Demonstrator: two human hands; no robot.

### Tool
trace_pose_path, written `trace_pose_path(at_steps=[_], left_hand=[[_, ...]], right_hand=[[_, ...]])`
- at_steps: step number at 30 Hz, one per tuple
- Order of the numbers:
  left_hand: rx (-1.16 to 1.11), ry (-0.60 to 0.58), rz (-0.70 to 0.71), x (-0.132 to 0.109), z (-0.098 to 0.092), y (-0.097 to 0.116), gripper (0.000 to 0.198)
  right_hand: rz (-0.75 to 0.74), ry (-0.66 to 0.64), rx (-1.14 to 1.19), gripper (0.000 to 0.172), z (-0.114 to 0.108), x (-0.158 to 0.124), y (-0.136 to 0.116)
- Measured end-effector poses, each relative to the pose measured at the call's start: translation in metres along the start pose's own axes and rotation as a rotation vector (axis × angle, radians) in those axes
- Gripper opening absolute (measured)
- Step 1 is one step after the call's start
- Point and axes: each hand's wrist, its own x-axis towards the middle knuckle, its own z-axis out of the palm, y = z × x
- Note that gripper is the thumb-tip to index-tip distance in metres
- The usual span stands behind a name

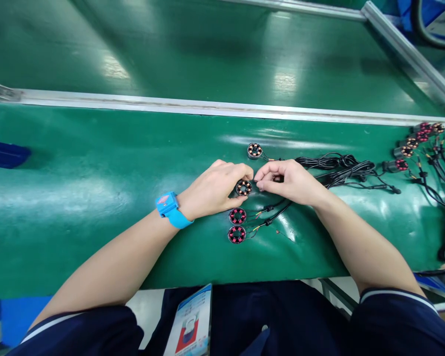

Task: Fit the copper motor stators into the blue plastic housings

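Observation:
My left hand, with a blue band at the wrist, grips a round motor stator with copper windings between thumb and fingers. Just right of it, my right hand is closed in a pinch near the stator's wire side; what its fingertips hold is too small to make out. Above the hands lies another copper-wound stator with thin wires. Below them are two red-wound stators, an upper one and a lower one, their leads running right into black cables.
Coiled black cables lie right of my right hand. More stators with cables are heaped at the far right. A metal rail crosses behind the green work surface. A blue bin edge shows at left.

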Motion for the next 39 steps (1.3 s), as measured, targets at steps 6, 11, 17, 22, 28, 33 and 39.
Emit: trace_pose_path(at_steps=[6, 11, 17, 22, 28, 33, 39], left_hand=[[-0.116, -0.006, -0.052, 0.002, -0.007, -0.007, 0.034], [0.003, 0.277, -0.112, 0.004, 0.001, -0.017, 0.035], [-0.060, 0.155, -0.128, 0.005, 0.013, -0.021, 0.050], [-0.138, 0.144, -0.118, 0.007, 0.014, -0.016, 0.038], [0.033, 0.084, 0.044, 0.007, 0.001, -0.017, 0.015], [0.051, 0.078, 0.117, 0.006, 0.000, -0.017, 0.011], [0.053, 0.056, 0.115, 0.007, -0.003, -0.010, 0.013]], right_hand=[[-0.208, 0.419, -0.367, 0.024, -0.008, 0.003, 0.003], [-0.173, 0.274, -0.679, 0.040, -0.008, 0.012, 0.011], [-0.272, 0.101, -0.650, 0.042, -0.001, 0.013, 0.012], [-0.299, 0.131, -0.604, 0.039, -0.003, 0.014, 0.012], [-0.176, 0.105, -0.571, 0.020, -0.014, 0.009, 0.001], [-0.144, 0.054, -0.427, 0.016, -0.019, 0.006, -0.003], [-0.029, 0.045, -0.148, 0.021, -0.019, 0.007, -0.002]])
